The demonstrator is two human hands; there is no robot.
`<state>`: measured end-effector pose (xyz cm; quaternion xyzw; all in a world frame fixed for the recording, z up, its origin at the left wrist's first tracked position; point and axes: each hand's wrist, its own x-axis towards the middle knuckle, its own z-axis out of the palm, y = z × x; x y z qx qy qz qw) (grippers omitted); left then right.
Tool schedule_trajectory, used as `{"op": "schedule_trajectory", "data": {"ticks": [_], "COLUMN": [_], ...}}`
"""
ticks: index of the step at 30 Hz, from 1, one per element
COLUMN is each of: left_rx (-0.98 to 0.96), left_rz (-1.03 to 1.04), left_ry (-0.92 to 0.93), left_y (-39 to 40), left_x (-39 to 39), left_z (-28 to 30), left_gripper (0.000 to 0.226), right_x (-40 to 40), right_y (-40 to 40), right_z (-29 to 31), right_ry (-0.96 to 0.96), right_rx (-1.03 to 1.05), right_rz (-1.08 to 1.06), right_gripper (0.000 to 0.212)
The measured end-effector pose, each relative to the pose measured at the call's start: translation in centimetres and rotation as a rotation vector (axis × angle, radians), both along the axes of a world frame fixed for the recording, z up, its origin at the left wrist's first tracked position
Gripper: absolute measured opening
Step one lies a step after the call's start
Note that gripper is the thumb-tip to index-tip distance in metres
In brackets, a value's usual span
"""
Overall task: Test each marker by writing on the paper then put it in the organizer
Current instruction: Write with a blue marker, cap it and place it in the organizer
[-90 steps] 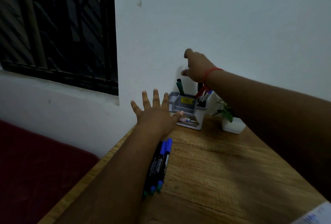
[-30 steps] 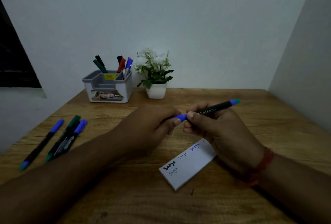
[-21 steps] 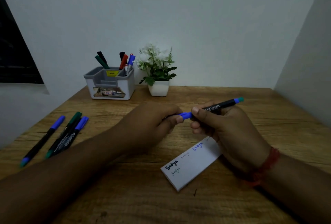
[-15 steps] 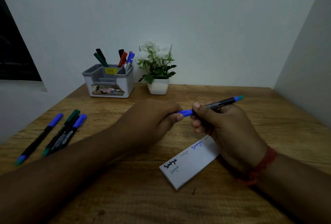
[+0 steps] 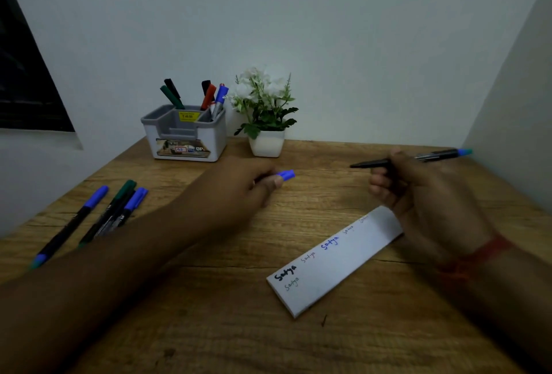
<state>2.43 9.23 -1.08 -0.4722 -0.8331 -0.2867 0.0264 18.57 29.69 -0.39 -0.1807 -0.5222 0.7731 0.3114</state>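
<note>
My right hand (image 5: pixel 430 197) grips an uncapped black marker (image 5: pixel 433 157) with a blue end, tip pointing left, above the far end of the paper. My left hand (image 5: pixel 239 185) pinches its blue cap (image 5: pixel 286 175), well apart from the marker. The white paper pad (image 5: pixel 334 260) lies slanted on the table, with several handwritten words on it. The grey-and-white organizer (image 5: pixel 185 140) stands at the back and holds several markers. Three markers (image 5: pixel 110 215), blue-capped and green-capped, lie at the left.
A small white pot with a green plant (image 5: pixel 265 122) stands right of the organizer. The wooden table (image 5: pixel 209 329) meets white walls at the back and right. A dark window (image 5: pixel 24 81) is at the left.
The view swung from the organizer down to the table. Both hands held the capped marker together; now the cap is off and the hands have moved apart, left and right.
</note>
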Motion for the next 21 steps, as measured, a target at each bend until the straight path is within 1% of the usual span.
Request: {"op": "schedule_trajectory", "data": {"ticks": [2,6,9,11,12,14,17,19,21], "left_rx": [-0.065,-0.137,-0.208,-0.244,-0.256,-0.302,-0.466,-0.562,-0.613], "left_rz": [0.011,0.016,0.014,0.021,0.029,0.055,0.111,0.141,0.144], "left_ry": [0.053,0.174,0.201,0.202,0.196,0.189,0.179,0.144,0.12], "left_y": [0.6,1.4,2.0,2.1,2.0,1.6,0.3,-0.4,-0.6], "left_x": [0.5,0.6,0.9,1.0,1.0,0.6,0.0,-0.3,-0.1], "left_z": [-0.6,-1.6,-1.8,-1.8,-1.7,-1.5,-1.0,-0.8,-0.5], "left_gripper": [0.015,0.025,0.027,0.033,0.04,0.061,0.09,0.101,0.107], "right_x": [-0.6,-0.8,-0.9,-0.9,-0.9,-0.8,-0.5,-0.3,-0.2], "right_y": [-1.4,-2.7,-3.1,-3.2,-3.2,-3.3,-3.1,-3.0,-3.1], "right_z": [-0.4,-0.5,-0.5,-0.4,-0.4,-0.3,-0.2,-0.2,-0.2], "right_ry": [-0.004,-0.015,-0.022,-0.035,-0.04,-0.042,-0.038,-0.032,-0.013], "right_rx": [0.081,0.137,0.143,0.159,0.165,0.166,0.167,0.161,0.141], "right_rz": [0.049,0.096,0.117,0.122,0.122,0.119,0.109,0.107,0.099], "right_gripper": [0.024,0.03,0.033,0.033,0.032,0.029,0.024,0.022,0.02]}}
